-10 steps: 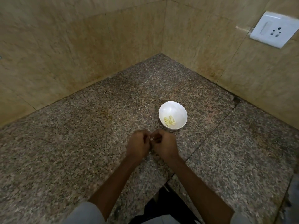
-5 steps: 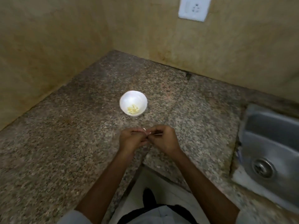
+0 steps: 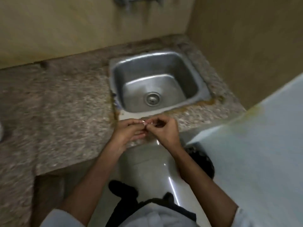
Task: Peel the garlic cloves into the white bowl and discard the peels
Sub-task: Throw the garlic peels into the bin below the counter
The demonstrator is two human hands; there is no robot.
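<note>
**A:** What are the hands doing?

**B:** The left hand (image 3: pixel 129 133) and right hand (image 3: pixel 164 131) are meeting fingertip to fingertip. Both are pinching one small pale piece, seemingly a garlic clove (image 3: pixel 144 123). It's too blurred to tell clove from skin.

**A:** Where's the white bowl?

**B:** Far to the left of the left hand. Only a white sliver (image 3: pixel 0 130) is showing, probably its rim. The steel sink (image 3: pixel 185 71) is lying just beyond the fingertips.

**A:** How should the peeling go?

**B:** I'd be steadying the clove with the left fingers while the right nails are lifting skin from the tip. I'd also be keeping the peel pinched, not dropping it on the granite counter (image 3: pixel 65 104).
</note>
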